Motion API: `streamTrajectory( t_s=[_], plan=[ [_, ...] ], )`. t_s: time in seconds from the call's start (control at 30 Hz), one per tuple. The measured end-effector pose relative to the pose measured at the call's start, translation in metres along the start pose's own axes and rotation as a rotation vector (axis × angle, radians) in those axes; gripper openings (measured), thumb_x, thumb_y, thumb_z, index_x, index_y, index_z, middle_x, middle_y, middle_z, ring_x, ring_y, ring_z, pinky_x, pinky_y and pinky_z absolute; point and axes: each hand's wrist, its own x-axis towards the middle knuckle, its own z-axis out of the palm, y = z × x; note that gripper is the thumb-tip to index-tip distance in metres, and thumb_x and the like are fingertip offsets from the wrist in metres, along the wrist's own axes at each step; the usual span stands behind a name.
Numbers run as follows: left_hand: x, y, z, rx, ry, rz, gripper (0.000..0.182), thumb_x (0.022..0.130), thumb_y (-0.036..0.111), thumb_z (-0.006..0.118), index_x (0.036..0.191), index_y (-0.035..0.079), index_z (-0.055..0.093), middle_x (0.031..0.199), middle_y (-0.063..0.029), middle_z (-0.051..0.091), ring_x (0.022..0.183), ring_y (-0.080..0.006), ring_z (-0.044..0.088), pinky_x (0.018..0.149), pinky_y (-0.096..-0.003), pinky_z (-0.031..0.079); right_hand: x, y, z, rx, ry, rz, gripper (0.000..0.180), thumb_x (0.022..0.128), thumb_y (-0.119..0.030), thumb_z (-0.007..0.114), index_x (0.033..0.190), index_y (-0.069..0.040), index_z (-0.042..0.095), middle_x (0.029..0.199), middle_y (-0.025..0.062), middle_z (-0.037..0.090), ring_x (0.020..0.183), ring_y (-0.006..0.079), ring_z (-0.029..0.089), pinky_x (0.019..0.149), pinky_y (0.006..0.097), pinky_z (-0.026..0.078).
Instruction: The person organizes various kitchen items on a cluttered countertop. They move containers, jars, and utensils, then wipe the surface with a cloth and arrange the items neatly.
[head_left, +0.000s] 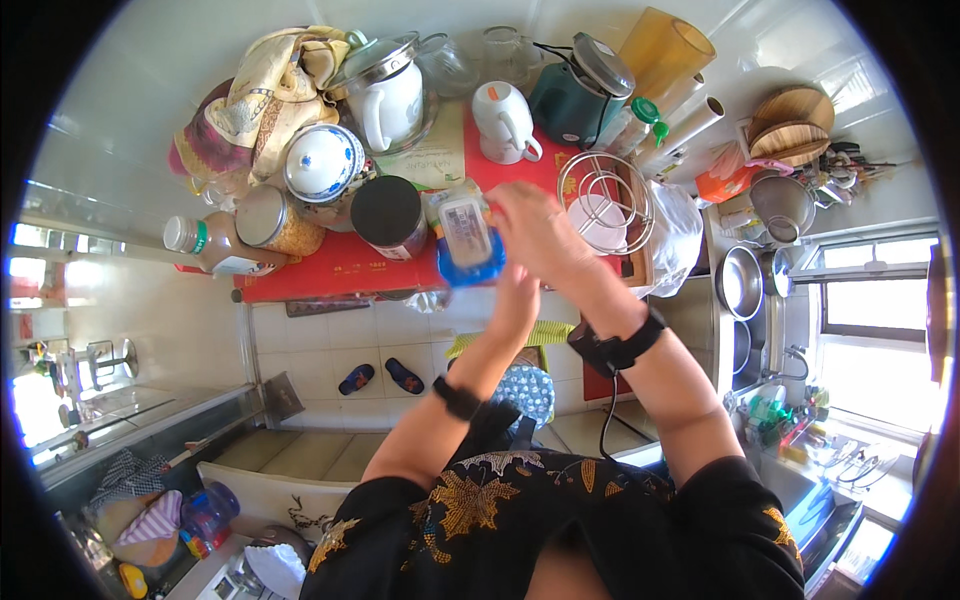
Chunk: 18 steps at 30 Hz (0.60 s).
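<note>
Over the front part of a red-covered shelf (337, 271) is a blue soft pack with a pale, lid-like panel (466, 234), resembling a wet-wipe pack; the panel bears writing. The fingers of my right hand (541, 229) are bent at the pack's upper right edge and slightly blurred. Just below it, my left hand (516, 300) is raised by the pack's lower right corner, its fingertips partly hidden by the right hand. Left of the pack stands a jar with a black lid (386, 214). Behind the hands are stacked white cups (504, 120).
A wire rack (606, 202) stands right of my right hand. Further left are a blue-and-white lidded pot (322, 163), a grain jar (274, 221) and a bottle (225, 244). A white jug (386, 105) and a green appliance (574, 101) stand behind. Slippers (405, 376) lie on the floor.
</note>
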Motion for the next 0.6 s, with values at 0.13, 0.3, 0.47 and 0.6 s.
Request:
streamTrajectory(
  t_s=[0.13,0.3,0.47,0.6],
  plan=[
    [-0.059,-0.018,-0.063,-0.057,0.102,-0.313,0.034,0.093,-0.008,0.043,0.125,0.0,0.052,0.119,-0.0136,0.059,0.107,-0.0228,0.062,0.093,-0.0366,0.055,-0.007,-0.006,0.073,-0.181,-0.077,0.114,0.08,0.082,-0.033,0.077,0.149,-0.01,0.04,0.152,0.0277,0.035,0.128,0.0476,0.047,0.101,0.0563,0.046],
    [-0.055,-0.007,-0.115,0.27,0.601,-0.01,0.044,0.092,-0.004,0.058,0.132,0.002,0.041,0.118,-0.0111,0.047,0.107,-0.0205,0.056,0.093,-0.0379,0.049,-0.004,-0.013,0.099,-0.172,-0.092,0.319,0.111,0.065,-0.038,0.089,0.158,-0.028,0.029,0.16,0.0341,0.012,0.13,0.0511,0.04,0.102,0.0614,0.042],
    [-0.031,0.03,-0.142,0.393,0.621,0.273,0.085,0.086,0.008,0.078,0.151,0.001,0.022,0.141,-0.0166,0.028,0.131,-0.0275,0.038,0.112,-0.0443,0.035,-0.012,0.003,0.084,-0.357,0.145,0.254,0.087,0.068,-0.023,0.082,0.148,-0.028,0.047,0.161,0.0299,0.017,0.131,0.0483,0.04,0.105,0.0559,0.04],
    [0.003,0.035,-0.135,0.56,0.648,0.326,0.105,0.074,0.012,0.089,0.152,0.002,0.02,0.15,-0.018,0.024,0.138,-0.0291,0.035,0.118,-0.0439,0.031,-0.013,0.031,0.089,-0.542,0.454,0.141,0.054,0.091,-0.011,0.057,0.143,-0.005,0.049,0.158,0.0317,0.024,0.141,0.0533,0.032,0.112,0.0608,0.034]
  ],
)
